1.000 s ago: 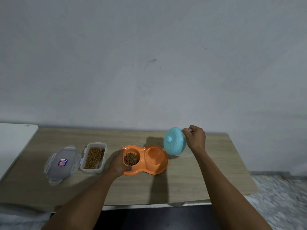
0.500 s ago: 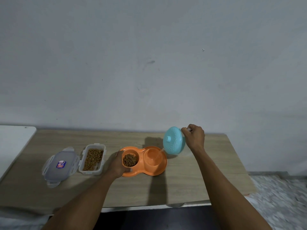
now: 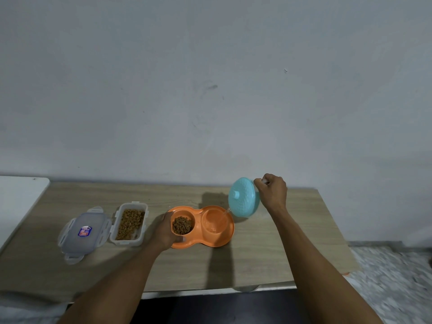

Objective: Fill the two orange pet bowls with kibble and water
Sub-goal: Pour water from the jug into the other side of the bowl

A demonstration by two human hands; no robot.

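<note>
Jug (image 3: 243,199) still pours; right hand (image 3: 272,192) hides handle; left hand (image 3: 164,232) grips bowls (image 3: 219,242).

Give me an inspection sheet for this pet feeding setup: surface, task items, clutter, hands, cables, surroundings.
Surface: wooden table, items grouped centre-left.
Job's things: orange double bowl; its left well holds kibble, and its right well is taking water from the tilted teal jug. The kibble container is open.
Clutter: container lid lying beside it.
Hands: left hand holds the bowl's left edge; right hand grips the jug.
Cables: nothing seen.
Surroundings: grey wall; white surface left; speckled floor right.
</note>
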